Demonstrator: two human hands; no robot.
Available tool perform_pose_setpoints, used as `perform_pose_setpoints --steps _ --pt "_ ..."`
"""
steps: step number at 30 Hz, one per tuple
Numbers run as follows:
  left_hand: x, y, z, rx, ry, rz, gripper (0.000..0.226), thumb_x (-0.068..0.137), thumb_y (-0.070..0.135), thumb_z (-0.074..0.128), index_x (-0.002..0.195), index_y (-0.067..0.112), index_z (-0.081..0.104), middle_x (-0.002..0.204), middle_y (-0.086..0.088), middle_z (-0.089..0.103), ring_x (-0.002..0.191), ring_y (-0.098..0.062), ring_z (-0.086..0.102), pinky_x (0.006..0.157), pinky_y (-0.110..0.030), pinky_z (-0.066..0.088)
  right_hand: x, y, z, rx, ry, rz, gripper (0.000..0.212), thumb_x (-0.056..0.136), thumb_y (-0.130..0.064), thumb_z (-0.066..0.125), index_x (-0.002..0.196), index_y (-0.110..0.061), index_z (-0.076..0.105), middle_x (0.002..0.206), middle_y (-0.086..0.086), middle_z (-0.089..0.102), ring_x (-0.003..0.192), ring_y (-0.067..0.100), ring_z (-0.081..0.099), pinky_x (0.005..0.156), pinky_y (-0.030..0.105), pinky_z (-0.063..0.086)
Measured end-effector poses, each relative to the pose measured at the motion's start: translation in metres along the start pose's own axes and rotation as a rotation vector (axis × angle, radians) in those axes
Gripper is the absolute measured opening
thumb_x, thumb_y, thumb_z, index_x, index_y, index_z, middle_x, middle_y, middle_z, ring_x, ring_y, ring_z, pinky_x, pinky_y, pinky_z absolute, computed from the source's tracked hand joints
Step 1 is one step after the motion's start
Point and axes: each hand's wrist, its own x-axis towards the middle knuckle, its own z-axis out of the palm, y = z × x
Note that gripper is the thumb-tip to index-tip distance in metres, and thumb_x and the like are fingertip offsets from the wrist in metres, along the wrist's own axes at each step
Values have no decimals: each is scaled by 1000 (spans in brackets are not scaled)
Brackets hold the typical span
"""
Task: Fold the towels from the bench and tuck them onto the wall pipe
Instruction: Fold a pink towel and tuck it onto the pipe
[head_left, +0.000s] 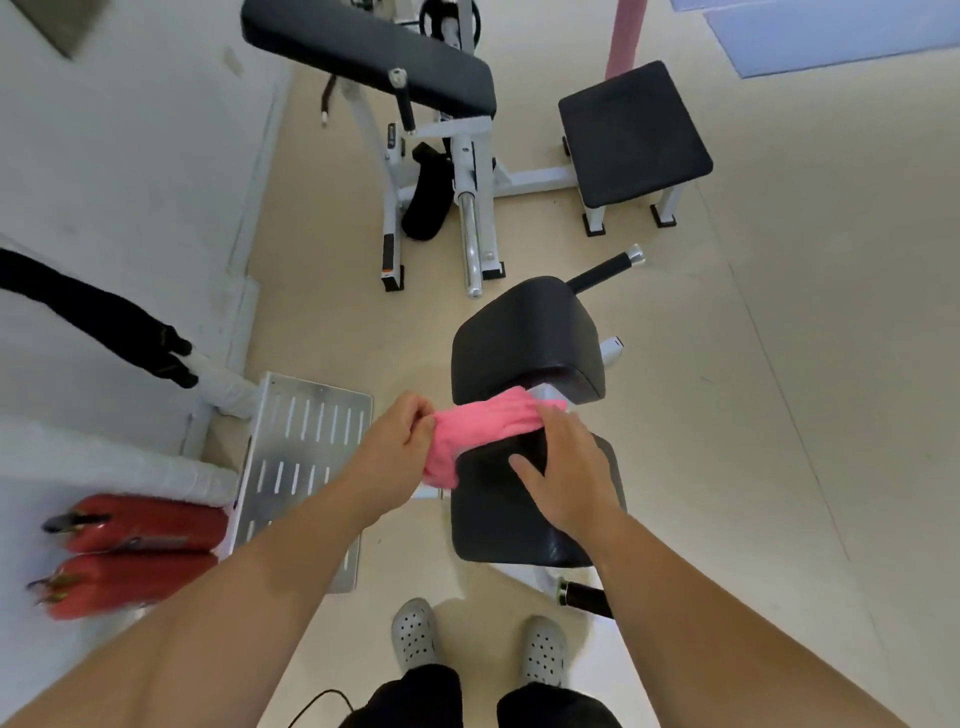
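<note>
Two grey clogs (415, 634) at bottom. One pink towel (483, 423), bunched, lies across the far edge of the bench's near pad (498, 530), just short of the second pad (524, 338). Left hand (397, 441) grips the towel's left end, which hangs off the pad's side. Right hand (569, 473) lies flat, fingers straight, fingertips on the towel. Two red fire extinguishers (145, 522) by the wall, left.

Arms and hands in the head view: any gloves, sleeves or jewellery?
No. The left hand and right hand are bare: no gloves, rings or watch show. The left arm and right arm are uncovered to the picture's edge; no sleeve is visible.
</note>
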Motion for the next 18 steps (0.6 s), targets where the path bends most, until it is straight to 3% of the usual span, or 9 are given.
perform_pose_setpoints --steps 2,4,6,8,10,11,13,15,18 --pt "-28 8 -20 -53 13 8 18 107 20 38 95 20 51 85 1 53 75 -13 49 65 -27 41 -9 -30 -15 16 -25 -169 68 94 -50 60 153 -31 32 158 0 39 148 25 33 117 41 32" --pt "-53 14 -40 -92 45 9 20 105 17 40 90 23 51 81 2 52 73 -14 47 67 -30 40 -17 -63 -25 90 -126 -301 55 97 -40 60 149 -32 44 161 -1 36 153 23 22 122 40 20" --pt "-78 21 -59 -155 116 22 22 103 10 41 87 21 52 78 4 52 68 -7 46 65 -24 40 -26 -93 -31 188 -204 -444 33 98 -25 61 131 -23 65 147 1 54 145 21 35 122 33 21" --pt "-100 25 -78 -276 215 25 24 100 5 44 85 19 55 76 6 52 62 1 46 59 -15 39 -38 -120 -33 258 -224 -533 19 99 -23 58 110 -22 73 114 -9 69 119 15 57 105 31 40" --pt "-120 22 -97 -375 264 20 14 99 14 55 87 19 58 77 3 54 61 0 48 55 -14 38 -51 -145 -39 324 -259 -527 19 103 -23 51 95 -28 68 85 -21 62 86 1 59 81 26 44" --pt "-130 18 -106 -387 258 13 10 96 26 64 90 20 59 77 0 56 63 -4 49 56 -17 39 -57 -156 -41 357 -280 -508 22 105 -24 49 92 -28 66 79 -19 60 78 0 57 76 25 45" --pt "-149 3 -122 -300 225 -7 39 72 52 82 93 28 59 79 -2 61 62 -9 52 57 -24 43 -68 -176 -47 364 -283 -507 25 105 -26 46 92 -22 67 79 -11 64 76 9 59 72 28 49" --pt "-163 -15 -133 -102 202 -26 55 51 62 86 90 33 59 77 7 63 61 -11 55 58 -32 48 -76 -195 -53 334 -277 -550 25 104 -23 46 89 -21 67 79 -6 64 75 13 58 69 29 47" --pt "-175 -39 -140 33 300 -26 40 54 60 77 79 35 58 63 13 59 58 -10 53 62 -35 49 -84 -225 -52 287 -293 -582 29 101 -22 49 77 -32 62 72 -12 60 70 6 52 64 26 40"
